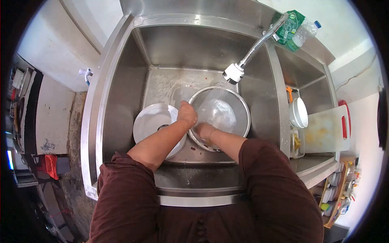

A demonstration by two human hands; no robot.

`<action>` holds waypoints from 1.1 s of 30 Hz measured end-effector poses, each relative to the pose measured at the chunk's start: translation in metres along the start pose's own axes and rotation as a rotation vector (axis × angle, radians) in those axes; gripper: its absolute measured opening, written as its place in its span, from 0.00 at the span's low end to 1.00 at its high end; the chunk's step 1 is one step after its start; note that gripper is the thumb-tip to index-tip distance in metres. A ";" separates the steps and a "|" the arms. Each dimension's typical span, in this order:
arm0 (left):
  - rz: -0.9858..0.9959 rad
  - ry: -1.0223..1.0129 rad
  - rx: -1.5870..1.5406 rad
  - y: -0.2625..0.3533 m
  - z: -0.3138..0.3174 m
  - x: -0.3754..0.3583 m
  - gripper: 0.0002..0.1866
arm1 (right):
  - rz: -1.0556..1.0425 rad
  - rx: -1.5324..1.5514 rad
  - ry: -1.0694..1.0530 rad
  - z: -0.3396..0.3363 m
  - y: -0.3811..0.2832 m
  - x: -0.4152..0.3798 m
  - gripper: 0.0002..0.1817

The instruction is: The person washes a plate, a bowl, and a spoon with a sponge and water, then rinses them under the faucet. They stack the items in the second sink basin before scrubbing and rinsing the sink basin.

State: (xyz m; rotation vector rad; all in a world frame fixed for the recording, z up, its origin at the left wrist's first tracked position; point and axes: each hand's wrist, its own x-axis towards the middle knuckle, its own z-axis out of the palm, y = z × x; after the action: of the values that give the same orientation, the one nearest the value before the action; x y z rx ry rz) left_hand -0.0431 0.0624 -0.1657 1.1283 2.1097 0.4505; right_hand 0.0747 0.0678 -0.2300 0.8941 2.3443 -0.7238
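A round metal bowl stands in the sink, with water spraying into it from the white faucet head. My left hand is closed at the bowl's left rim, its fingers curled and partly hidden. Inside the bowl, near its lower left side, is my right hand; its fingers are hard to make out. Beneath my left forearm sits a round white lid or plate-like vessel, with a dark knob or ring partly covered by the arm.
The deep steel sink surrounds both vessels. A flexible metal hose reaches in from the upper right. In the right-hand basin are white bowls, a cutting board and a clear container. A plastic bottle and green pouch stand behind.
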 end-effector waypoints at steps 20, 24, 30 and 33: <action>0.155 0.031 0.406 -0.041 0.056 0.078 0.11 | 0.135 0.496 0.280 -0.090 -0.063 -0.078 0.18; 0.487 -0.211 0.765 -0.015 -0.011 0.050 0.13 | 0.094 0.145 0.415 -0.055 -0.036 -0.104 0.13; 0.422 -0.057 0.692 -0.001 0.035 0.027 0.15 | 0.137 -0.045 0.324 -0.060 0.014 -0.102 0.13; -0.157 0.371 -0.036 -0.007 0.075 0.035 0.24 | 0.220 0.248 0.576 -0.057 -0.017 -0.066 0.13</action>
State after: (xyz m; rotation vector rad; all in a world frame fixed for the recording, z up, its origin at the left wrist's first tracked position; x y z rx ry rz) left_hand -0.0069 0.0864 -0.2368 0.9015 2.4765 0.6614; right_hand 0.0895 0.0644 -0.1420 1.6212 2.6057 -0.7471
